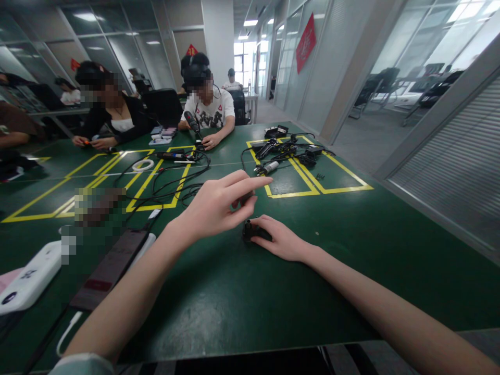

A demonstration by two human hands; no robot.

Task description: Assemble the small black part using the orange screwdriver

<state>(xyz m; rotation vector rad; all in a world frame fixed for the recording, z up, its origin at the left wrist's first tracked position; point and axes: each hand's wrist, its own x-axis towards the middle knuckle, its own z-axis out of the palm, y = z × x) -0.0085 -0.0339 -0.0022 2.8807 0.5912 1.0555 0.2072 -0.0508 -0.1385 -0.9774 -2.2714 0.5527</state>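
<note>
- Closest, at the left edge of the dark green table [351, 250], lies a white rounded plastic device [29, 278]. Just beside it is a flat dark brown slab [109, 268], and a thin white cable [67, 329] curls out below the slab.
- The person's bare left forearm crosses above the slab, and the left hand [219, 205] hangs over the middle of the table. Its index finger is stretched out straight. The thumb and the other fingers are drawn together around something dark, but I cannot tell whether they pinch anything.
- Just below and to the right, the right hand [281, 242] lies palm down on the table. Its thumb and fingertips are closed on a small black plastic part [250, 230], which rests on the table surface directly beneath the left hand.
- Behind the hands, yellow tape lines [332, 188] mark out rectangles on the table.
- The left rectangles hold a tangle of loose black cables [172, 182] and a white ring-shaped roll [142, 165].
- The right rectangles hold a silver and black cylindrical tool [267, 167] and a heap of black corded tools [281, 147].
- At the far side of the table sit two other people, well apart from the hands: a person in a black top [117, 117] and a person in a white printed T-shirt [213, 109].
- Farthest back, a red banner [305, 41] hangs on the glass partition wall.
</note>
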